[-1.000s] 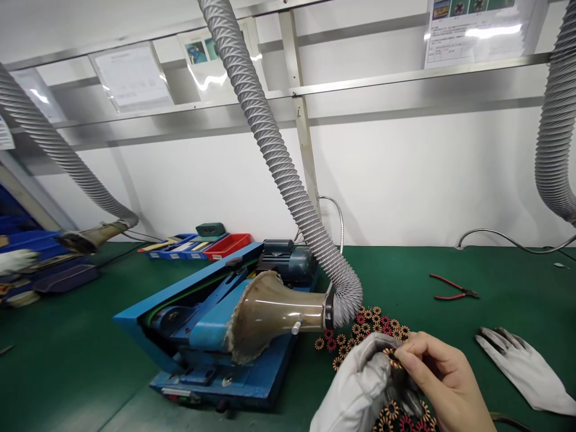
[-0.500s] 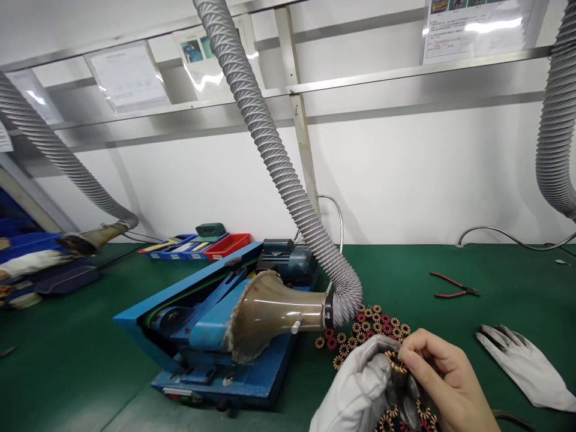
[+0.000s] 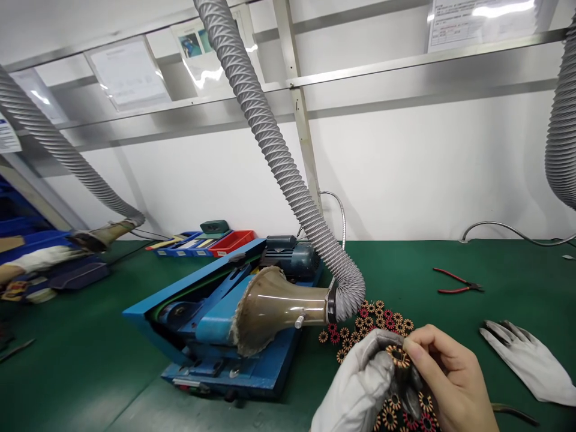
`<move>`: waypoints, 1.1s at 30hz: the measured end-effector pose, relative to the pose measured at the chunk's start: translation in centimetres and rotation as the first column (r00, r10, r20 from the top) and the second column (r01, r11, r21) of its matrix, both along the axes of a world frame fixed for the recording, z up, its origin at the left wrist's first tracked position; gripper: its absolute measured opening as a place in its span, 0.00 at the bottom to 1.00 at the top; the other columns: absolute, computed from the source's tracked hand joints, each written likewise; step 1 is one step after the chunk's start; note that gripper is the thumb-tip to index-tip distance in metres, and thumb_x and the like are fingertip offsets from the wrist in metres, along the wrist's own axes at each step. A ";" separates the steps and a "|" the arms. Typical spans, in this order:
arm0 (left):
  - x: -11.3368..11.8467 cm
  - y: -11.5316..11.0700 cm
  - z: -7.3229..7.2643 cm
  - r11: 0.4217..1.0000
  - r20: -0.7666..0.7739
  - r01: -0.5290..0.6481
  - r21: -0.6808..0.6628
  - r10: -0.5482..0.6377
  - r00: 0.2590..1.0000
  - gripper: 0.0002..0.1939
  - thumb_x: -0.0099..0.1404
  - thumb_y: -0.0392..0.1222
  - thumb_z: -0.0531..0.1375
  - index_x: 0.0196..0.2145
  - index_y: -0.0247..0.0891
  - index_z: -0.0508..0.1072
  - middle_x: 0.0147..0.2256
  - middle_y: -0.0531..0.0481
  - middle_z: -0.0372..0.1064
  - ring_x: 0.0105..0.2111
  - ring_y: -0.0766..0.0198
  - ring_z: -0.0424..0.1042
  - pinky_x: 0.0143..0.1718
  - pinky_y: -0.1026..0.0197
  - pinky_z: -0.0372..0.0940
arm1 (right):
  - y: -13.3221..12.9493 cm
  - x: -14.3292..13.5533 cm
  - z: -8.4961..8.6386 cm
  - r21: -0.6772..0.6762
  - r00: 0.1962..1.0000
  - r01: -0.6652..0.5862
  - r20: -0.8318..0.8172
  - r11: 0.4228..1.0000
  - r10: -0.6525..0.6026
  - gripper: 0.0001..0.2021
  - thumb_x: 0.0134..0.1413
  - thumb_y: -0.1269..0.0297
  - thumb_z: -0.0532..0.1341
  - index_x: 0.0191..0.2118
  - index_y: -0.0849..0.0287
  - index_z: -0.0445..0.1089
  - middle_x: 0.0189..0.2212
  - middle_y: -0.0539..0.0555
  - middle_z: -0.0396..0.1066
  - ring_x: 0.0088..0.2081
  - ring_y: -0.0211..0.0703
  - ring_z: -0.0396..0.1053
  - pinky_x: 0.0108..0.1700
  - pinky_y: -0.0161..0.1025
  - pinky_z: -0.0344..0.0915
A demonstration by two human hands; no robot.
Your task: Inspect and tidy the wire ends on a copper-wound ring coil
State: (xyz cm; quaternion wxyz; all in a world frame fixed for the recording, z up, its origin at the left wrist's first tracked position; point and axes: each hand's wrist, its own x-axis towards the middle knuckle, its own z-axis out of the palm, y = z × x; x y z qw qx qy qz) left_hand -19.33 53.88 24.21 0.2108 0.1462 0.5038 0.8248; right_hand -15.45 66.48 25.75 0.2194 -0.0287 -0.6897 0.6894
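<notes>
My left hand [image 3: 355,384], in a white glove with grey fingertips, grips a small toroidal coil [image 3: 398,356] wound with copper-coloured wire. The coil's ringed end faces up towards me. My bare right hand [image 3: 452,375] pinches thumb and forefinger together at the coil's upper right edge; whether a wire end is between them is too small to tell. Behind and below my hands lie several more toroidal coils [image 3: 389,416], copper-coloured and red, loose on the green table [image 3: 387,264].
A blue belt sander [image 3: 265,372] with a brownish suction hood [image 3: 274,312] and grey hose [image 3: 279,156] stands left of my hands. Red-handled pliers [image 3: 456,287] and a white glove [image 3: 528,360] lie right. At far left is another person's gloved hand [image 3: 42,260] among blue bins.
The view has shifted slightly, so the bench things appear a little to the right and higher. My hands still hold the toroidal coil, which is tipped slightly differently.
</notes>
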 end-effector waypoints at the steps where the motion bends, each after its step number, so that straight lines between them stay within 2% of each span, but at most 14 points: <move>1: -0.2 0.0 -0.3 1.000 -0.035 -0.011 -0.027 0.011 0.999 0.26 0.54 0.59 0.68 0.41 0.35 0.78 0.39 0.42 0.74 0.41 0.55 0.70 0.45 0.58 0.62 | -0.1 0.0 0.0 0.025 1.000 0.024 -0.013 0.999 -0.024 0.18 0.57 0.50 0.61 0.23 0.57 0.69 0.19 0.46 0.56 0.22 0.37 0.53 0.26 0.36 0.49; 3: -0.5 0.0 -0.9 0.998 -0.080 -0.020 -0.054 0.016 0.997 0.27 0.56 0.60 0.66 0.44 0.34 0.77 0.40 0.42 0.73 0.41 0.56 0.69 0.45 0.58 0.62 | -0.1 0.0 0.1 0.082 0.997 0.069 -0.036 0.994 -0.066 0.17 0.57 0.51 0.60 0.24 0.57 0.68 0.19 0.47 0.59 0.23 0.38 0.54 0.27 0.36 0.51; 6: -0.7 0.0 -1.1 0.998 -0.101 0.010 -0.056 -0.016 0.995 0.27 0.55 0.59 0.67 0.44 0.35 0.77 0.37 0.45 0.72 0.38 0.59 0.68 0.42 0.60 0.61 | -0.1 0.2 0.6 0.114 0.994 0.111 -0.034 0.987 -0.108 0.15 0.56 0.52 0.61 0.25 0.55 0.68 0.20 0.46 0.60 0.24 0.38 0.56 0.27 0.35 0.53; 10: -0.4 -0.2 -0.1 0.997 -0.106 0.031 -0.077 -0.039 0.994 0.28 0.52 0.62 0.68 0.42 0.36 0.78 0.37 0.45 0.72 0.37 0.61 0.68 0.42 0.60 0.61 | 0.0 0.7 1.4 0.004 0.992 0.123 0.006 0.992 -0.123 0.15 0.53 0.47 0.63 0.28 0.53 0.66 0.22 0.44 0.56 0.24 0.37 0.53 0.28 0.34 0.54; 14: 0.1 -0.4 1.3 0.992 -0.139 -0.018 -0.129 0.000 0.990 0.26 0.53 0.62 0.67 0.39 0.37 0.79 0.38 0.45 0.74 0.39 0.58 0.69 0.43 0.60 0.61 | 0.2 1.0 1.8 -0.061 0.997 0.059 0.049 0.996 -0.056 0.18 0.50 0.41 0.64 0.31 0.52 0.72 0.21 0.44 0.58 0.24 0.37 0.54 0.28 0.34 0.52; 17: 0.3 -0.3 1.7 0.992 -0.128 -0.015 -0.121 -0.001 0.992 0.24 0.54 0.61 0.67 0.38 0.38 0.79 0.35 0.47 0.73 0.37 0.61 0.68 0.41 0.61 0.61 | 0.6 1.0 1.4 -0.063 0.997 -0.013 0.078 0.998 0.018 0.16 0.50 0.43 0.64 0.33 0.51 0.74 0.20 0.45 0.59 0.24 0.37 0.54 0.27 0.35 0.49; 20: 0.2 -0.3 1.2 0.997 -0.123 0.007 -0.080 -0.016 0.992 0.25 0.53 0.61 0.68 0.38 0.37 0.79 0.36 0.47 0.73 0.38 0.59 0.69 0.42 0.60 0.62 | 1.0 1.1 0.9 -0.017 0.994 -0.057 0.088 0.998 0.059 0.12 0.50 0.48 0.65 0.28 0.52 0.74 0.21 0.46 0.60 0.25 0.38 0.55 0.28 0.37 0.47; 24: -0.1 -0.3 0.3 0.997 -0.096 -0.024 -0.072 0.017 0.995 0.26 0.53 0.59 0.69 0.41 0.36 0.78 0.43 0.42 0.75 0.46 0.52 0.70 0.48 0.55 0.60 | 1.5 0.9 0.8 0.077 0.990 -0.115 0.090 0.990 0.108 0.11 0.51 0.53 0.63 0.27 0.53 0.74 0.23 0.48 0.64 0.28 0.40 0.57 0.30 0.38 0.49; 28: -0.4 -0.4 -0.2 0.997 -0.155 0.003 -0.082 -0.016 0.988 0.26 0.53 0.59 0.69 0.41 0.35 0.78 0.41 0.41 0.76 0.41 0.55 0.71 0.46 0.56 0.62 | 2.2 0.4 0.7 0.176 0.963 -0.264 0.102 0.948 0.249 0.14 0.56 0.52 0.61 0.27 0.56 0.72 0.23 0.48 0.64 0.27 0.39 0.58 0.30 0.36 0.51; 30: -0.5 -0.5 -0.3 0.996 -0.141 0.041 -0.078 -0.051 0.989 0.24 0.55 0.57 0.68 0.41 0.36 0.78 0.38 0.45 0.75 0.39 0.58 0.71 0.43 0.59 0.62 | 2.5 0.2 0.6 0.167 0.939 -0.341 0.108 0.925 0.327 0.16 0.58 0.50 0.60 0.28 0.57 0.71 0.23 0.47 0.62 0.26 0.38 0.56 0.29 0.35 0.52; 33: -0.6 -0.6 -0.1 0.996 -0.116 0.076 -0.041 -0.080 0.990 0.22 0.56 0.55 0.68 0.41 0.36 0.78 0.34 0.47 0.72 0.37 0.61 0.69 0.41 0.61 0.62 | 2.5 0.1 0.1 0.078 0.930 -0.365 0.083 0.928 0.358 0.19 0.59 0.46 0.59 0.27 0.58 0.69 0.22 0.46 0.58 0.26 0.38 0.54 0.28 0.34 0.51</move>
